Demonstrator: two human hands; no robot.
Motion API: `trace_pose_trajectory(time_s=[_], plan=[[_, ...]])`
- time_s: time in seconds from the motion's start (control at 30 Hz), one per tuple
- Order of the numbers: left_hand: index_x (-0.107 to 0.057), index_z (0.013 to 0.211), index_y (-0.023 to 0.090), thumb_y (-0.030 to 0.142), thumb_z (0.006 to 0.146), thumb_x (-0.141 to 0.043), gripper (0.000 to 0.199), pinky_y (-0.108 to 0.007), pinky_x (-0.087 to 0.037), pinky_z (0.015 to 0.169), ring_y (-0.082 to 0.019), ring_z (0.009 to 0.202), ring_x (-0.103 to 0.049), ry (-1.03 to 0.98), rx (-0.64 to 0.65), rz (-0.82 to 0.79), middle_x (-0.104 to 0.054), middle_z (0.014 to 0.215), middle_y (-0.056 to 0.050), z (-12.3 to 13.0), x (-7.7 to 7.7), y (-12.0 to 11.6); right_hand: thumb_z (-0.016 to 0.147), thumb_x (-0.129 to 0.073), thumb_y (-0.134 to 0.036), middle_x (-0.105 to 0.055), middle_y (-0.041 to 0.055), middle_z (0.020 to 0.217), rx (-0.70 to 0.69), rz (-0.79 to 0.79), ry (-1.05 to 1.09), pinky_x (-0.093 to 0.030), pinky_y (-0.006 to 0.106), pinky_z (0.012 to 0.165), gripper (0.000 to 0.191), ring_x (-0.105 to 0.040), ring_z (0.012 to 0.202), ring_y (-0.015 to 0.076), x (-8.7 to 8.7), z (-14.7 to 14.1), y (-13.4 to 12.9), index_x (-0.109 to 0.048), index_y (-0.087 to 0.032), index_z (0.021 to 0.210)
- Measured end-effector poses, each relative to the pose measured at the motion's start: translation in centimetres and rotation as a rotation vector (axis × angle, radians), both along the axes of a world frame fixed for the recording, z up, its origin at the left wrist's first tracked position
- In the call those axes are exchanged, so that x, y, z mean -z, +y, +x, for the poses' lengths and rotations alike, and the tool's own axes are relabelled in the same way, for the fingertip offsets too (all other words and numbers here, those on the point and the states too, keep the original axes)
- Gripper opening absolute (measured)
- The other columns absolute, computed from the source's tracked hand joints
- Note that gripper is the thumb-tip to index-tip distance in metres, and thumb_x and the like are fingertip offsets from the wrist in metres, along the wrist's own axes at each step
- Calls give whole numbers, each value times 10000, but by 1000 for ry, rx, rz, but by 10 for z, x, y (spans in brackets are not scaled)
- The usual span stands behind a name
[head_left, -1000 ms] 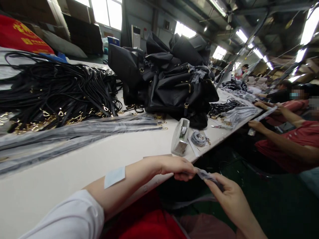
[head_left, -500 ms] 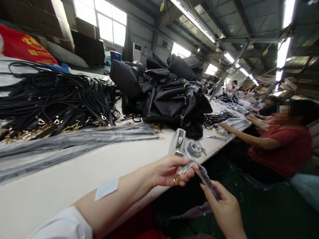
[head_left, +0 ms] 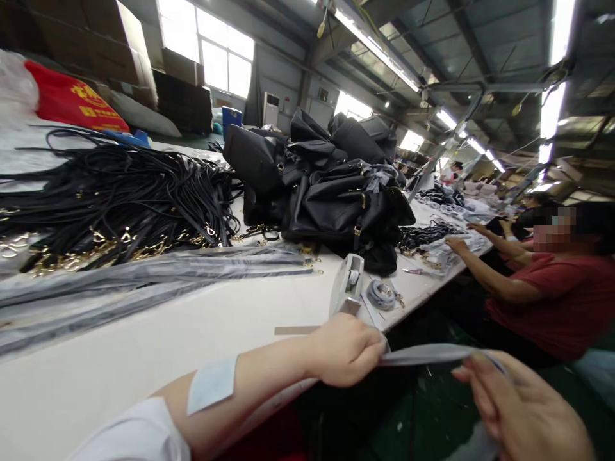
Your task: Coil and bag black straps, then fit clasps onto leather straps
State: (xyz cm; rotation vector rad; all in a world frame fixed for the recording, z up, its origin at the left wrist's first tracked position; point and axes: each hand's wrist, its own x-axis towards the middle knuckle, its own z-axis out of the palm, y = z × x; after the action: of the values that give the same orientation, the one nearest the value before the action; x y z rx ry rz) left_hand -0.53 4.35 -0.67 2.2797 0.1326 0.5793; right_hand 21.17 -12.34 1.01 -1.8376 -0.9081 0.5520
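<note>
Grey wrapped strap [head_left: 425,354], ends unseen, gripped by fisted left hand [head_left: 346,350] and blurred, curled right hand [head_left: 531,403], over open floor [head_left: 384,419] beside bench [head_left: 202,323] edge.

Open tabletop [head_left: 202,320] left of tape dispenser [head_left: 348,287]

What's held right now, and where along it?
A grey strap: the left hand grips one stretch, the right hand another further along. Neither end can be made out.

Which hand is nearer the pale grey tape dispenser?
Left. The left hand is just this side of the pale grey tape dispenser; the right hand is farther off, lower right in view.
</note>
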Motion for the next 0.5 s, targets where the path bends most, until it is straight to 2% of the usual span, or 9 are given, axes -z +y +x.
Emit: trace_pose_trajectory(time_s=[0.03, 0.1, 0.13, 0.2, 0.23, 0.3, 0.37, 0.4, 0.5], plan=[[-688, 787, 175, 379, 985, -402, 403, -251, -404, 626, -136, 574, -507, 9, 63, -77, -578, 625, -22, -2, -3, -4, 805, -692, -536, -494, -43, 491, 41, 67, -51, -316, 220, 341, 339, -397, 376, 112, -7, 9, 9, -704, -209, 892], [-684, 758, 157, 541, 986, -365, 549, -232, -372, 556, -109, 511, -470, 11, 124, -353, -532, 554, -1, -6, -8, -10, 791, -710, -550, -652, 23, 691, -24, 63, -173, -476, 241, 477, 379, -567, 541, 154, -12, 10, 26, -720, -196, 926], [-674, 749, 148, 633, 963, -349, 622, -226, -363, 533, -98, 478, -446, 1, 138, -512, -499, 516, 12, -7, -10, -13, 806, -702, -539, -702, 58, 838, -126, 50, -187, -544, 267, 618, 376, -645, 704, 192, -8, 2, 33, -721, -198, 961], [-655, 762, 136, 741, 907, -347, 694, -225, -364, 509, -85, 418, -380, -50, 191, -814, -412, 453, 48, -7, -13, -16, 859, -661, -508, -701, 95, 1084, -382, 55, -75, -534, 351, 903, 359, -649, 1036, 255, 6, -26, 41, -694, -211, 1058], [-654, 795, 132, 750, 892, -373, 686, -227, -368, 502, -82, 401, -353, -85, 236, -942, -380, 444, 64, -7, -15, -17, 903, -610, -505, -690, 97, 1112, -513, 40, 71, -514, 384, 948, 366, -642, 1063, 254, 16, -45, 42, -657, -220, 1128], [-654, 896, 125, 701, 894, -431, 617, -242, -408, 528, -77, 395, -333, -182, 280, -1123, -374, 470, 78, -7, -17, -19, 881, -601, -591, -690, 78, 934, -609, 89, 289, -548, 374, 832, 432, -669, 873, 231, 37, -83, 44, -637, -206, 1071], [-633, 1017, 126, 643, 922, -428, 564, -280, -470, 623, -85, 427, -384, -316, 195, -1138, -423, 533, 68, -8, -19, -17, 911, -542, -626, -597, 8, 665, -608, 23, 331, -533, 294, 634, 452, -605, 626, 163, 52, -116, 44, -635, -184, 920], [-615, 1062, 132, 626, 941, -405, 550, -303, -486, 685, -94, 457, -419, -383, 100, -1055, -452, 569, 58, -8, -19, -13, 931, -520, -617, -577, -5, 632, -651, -28, 309, -518, 273, 592, 457, -587, 584, 147, 57, -127, 43, -642, -178, 902], [-591, 1035, 157, 588, 979, -332, 506, -342, -464, 822, -159, 635, -539, -461, -236, -539, -539, 691, -8, -11, -14, 4, 974, -535, -506, -668, 21, 812, -752, -62, 204, -549, 285, 637, 364, -641, 679, 146, 52, -139, 25, -666, -168, 1005]])
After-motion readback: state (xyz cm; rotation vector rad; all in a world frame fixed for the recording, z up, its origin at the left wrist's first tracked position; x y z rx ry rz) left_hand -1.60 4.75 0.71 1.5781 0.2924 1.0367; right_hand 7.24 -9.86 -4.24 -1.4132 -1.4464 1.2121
